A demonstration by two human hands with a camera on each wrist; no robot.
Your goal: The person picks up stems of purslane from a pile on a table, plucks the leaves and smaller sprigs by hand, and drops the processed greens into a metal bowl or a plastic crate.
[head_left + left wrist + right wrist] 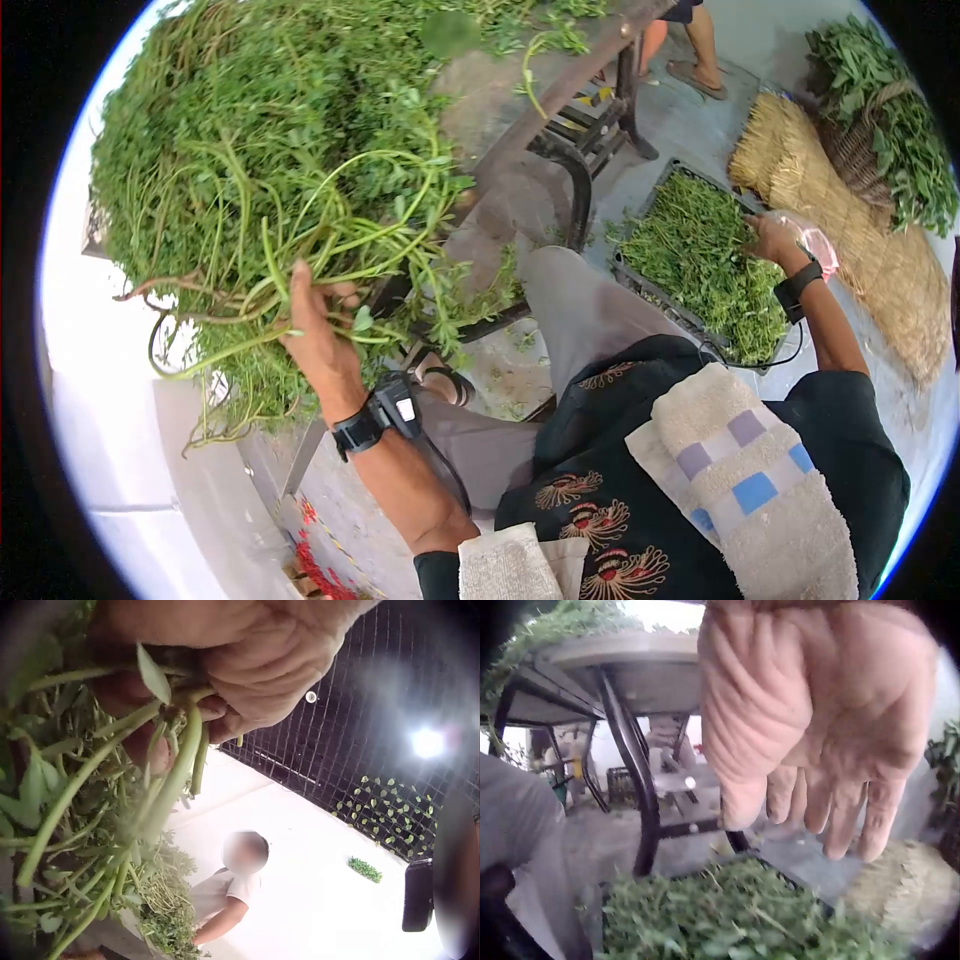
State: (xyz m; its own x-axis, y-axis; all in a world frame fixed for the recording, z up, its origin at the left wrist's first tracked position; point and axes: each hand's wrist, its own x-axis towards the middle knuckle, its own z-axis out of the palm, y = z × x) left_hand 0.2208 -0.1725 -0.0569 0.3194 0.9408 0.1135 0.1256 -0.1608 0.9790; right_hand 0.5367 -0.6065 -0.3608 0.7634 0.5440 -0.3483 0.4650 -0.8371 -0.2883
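Observation:
My left hand [325, 340] pinches a few long green stems [176, 772] between thumb and fingers, at the near edge of a big heap of leafy greens [280, 110]. The stems' pale lower parts spread out past the fingers, with small oval leaves among them. My right hand [780, 243] hangs above the far right side of a black crate [655, 292] filled with short cut leafy sprigs [690, 225]. In the right wrist view its fingers [840, 817] point loosely downward over the sprigs, with nothing seen in them.
The heap lies on a dark-framed table [490, 110]. Right of the crate lie a straw bundle [860, 210] and a wicker basket [850, 165] of broad leaves. Another person's leg [705, 45] stands beyond the table. My knee [560, 290] is between the table and crate.

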